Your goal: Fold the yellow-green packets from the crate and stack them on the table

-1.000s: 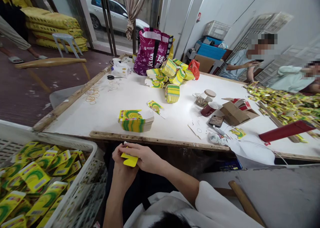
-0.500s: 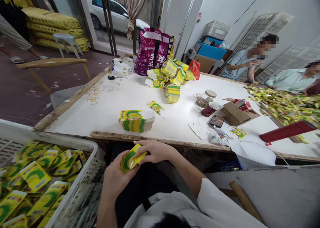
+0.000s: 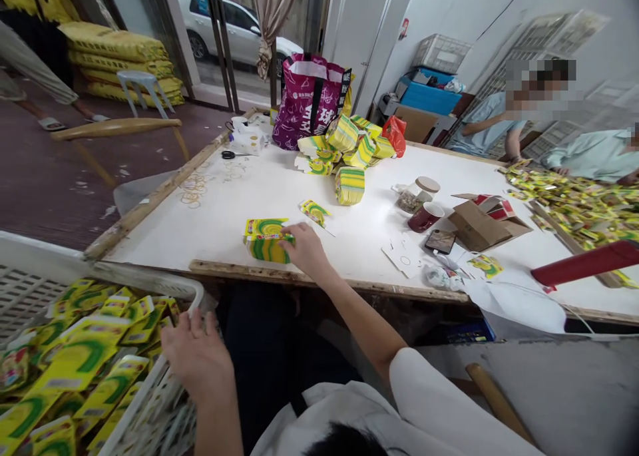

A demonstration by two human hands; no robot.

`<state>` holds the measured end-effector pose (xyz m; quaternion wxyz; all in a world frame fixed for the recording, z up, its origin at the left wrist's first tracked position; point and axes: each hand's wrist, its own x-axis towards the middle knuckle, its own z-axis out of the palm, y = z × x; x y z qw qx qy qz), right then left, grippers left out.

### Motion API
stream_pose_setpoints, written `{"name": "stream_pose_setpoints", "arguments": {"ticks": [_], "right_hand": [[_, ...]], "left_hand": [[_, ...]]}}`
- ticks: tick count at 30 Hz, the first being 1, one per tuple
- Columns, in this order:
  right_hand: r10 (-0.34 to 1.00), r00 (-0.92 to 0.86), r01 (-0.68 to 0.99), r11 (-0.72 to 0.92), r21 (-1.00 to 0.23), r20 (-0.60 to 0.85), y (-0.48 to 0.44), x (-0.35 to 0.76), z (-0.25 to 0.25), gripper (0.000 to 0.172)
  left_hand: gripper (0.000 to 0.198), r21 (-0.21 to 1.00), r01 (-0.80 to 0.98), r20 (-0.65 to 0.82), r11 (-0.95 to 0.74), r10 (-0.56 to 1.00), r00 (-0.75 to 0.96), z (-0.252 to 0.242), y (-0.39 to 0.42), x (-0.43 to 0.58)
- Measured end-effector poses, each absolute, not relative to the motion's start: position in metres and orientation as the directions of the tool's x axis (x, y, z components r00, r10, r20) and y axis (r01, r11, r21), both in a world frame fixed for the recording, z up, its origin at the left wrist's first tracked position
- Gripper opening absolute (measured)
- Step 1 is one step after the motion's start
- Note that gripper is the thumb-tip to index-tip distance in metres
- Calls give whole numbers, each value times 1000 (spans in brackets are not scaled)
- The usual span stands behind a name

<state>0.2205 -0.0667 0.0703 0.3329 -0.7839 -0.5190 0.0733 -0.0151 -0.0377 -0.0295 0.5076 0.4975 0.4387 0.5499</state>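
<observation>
My left hand (image 3: 200, 353) is open over the near rim of the white plastic basket (image 3: 192, 289), fingers spread and nothing in them. Inside the basket lie many yellow-and-green folded cartons (image 3: 112, 389); one carton (image 3: 74, 356) near the hand looks smeared by motion. On the table by its front edge stands a stack of flat cartons (image 3: 267, 243), yellow with green swirls. My right hand (image 3: 304, 246) closes thumb and fingers on the stack's right end, hiding that end. Whether a single carton is pinched there is hard to see.
Behind the stack lies a loose flat carton (image 3: 314, 211). Farther back are bundled cartons (image 3: 349, 186) and a purple bag (image 3: 309, 103). To the right stand a mug (image 3: 424, 218), a glass jar (image 3: 414, 196), a phone (image 3: 440, 241) and an opened cardboard box (image 3: 482, 223). Two people sit at far right.
The carton both hands held over my lap has left them. My left hand has moved left to the basket and opened; my right hand has reached forward to the stack.
</observation>
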Motion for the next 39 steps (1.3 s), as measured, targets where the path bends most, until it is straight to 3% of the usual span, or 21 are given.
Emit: {"name": "stream_pose_setpoints", "arguments": {"ticks": [2,4,11,14,16,19,21,23,25,28,30,32,36,39], "right_hand": [[847,506,802,-390,-451,167,-49,229,75,25],[840,533,799,-460,-387,103,-36,234,74,24],[847,522,791,-436,-429,103,-35,234,76,26],[887,443,791,-319,-522,130,-56,212,74,30],[949,304,729,-175,-661,84,-74,189,66,32],[996,6,444,-80,-893,-87,-101,150,44,40],[989,-57,219,-119,-968,-135,-112,131,31,52],[990,-44,168,-122,-978,-131,-117,120,25,71],[996,-27,254,-72,-964,-81,-117,119,26,75],[999,32,321,-2,-947,9,-112,130,37,38],[993,107,316,10,-949,46,-110,141,44,15],[984,147,357,42,-933,100,-109,152,51,4],[963,137,571,113,-813,230,-114,174,63,9],[962,48,780,131,-611,268,-121,186,71,14]], "left_hand": [[44,963,-269,-32,21,999,-39,-26,-45,-6],[44,930,-358,-102,87,995,-24,-19,-51,2],[44,902,-382,-196,202,979,55,-17,-53,9],[51,907,-385,-110,168,979,169,-19,-58,17],[58,883,-455,-27,115,980,196,-15,-63,22],[54,826,-562,37,48,990,139,-3,-70,24],[45,797,-603,18,35,997,81,4,-71,22],[46,797,-603,-38,37,999,11,8,-69,18],[56,825,-563,-86,54,996,-31,9,-67,16],[65,865,-500,-67,46,997,-26,9,-67,20],[55,888,-461,-38,4,997,-64,10,-68,25],[42,897,-442,-44,-12,992,-116,11,-71,28],[37,922,-379,27,-74,991,-128,10,-71,20],[68,931,-201,302,-304,952,-40,9,-65,4]]}}
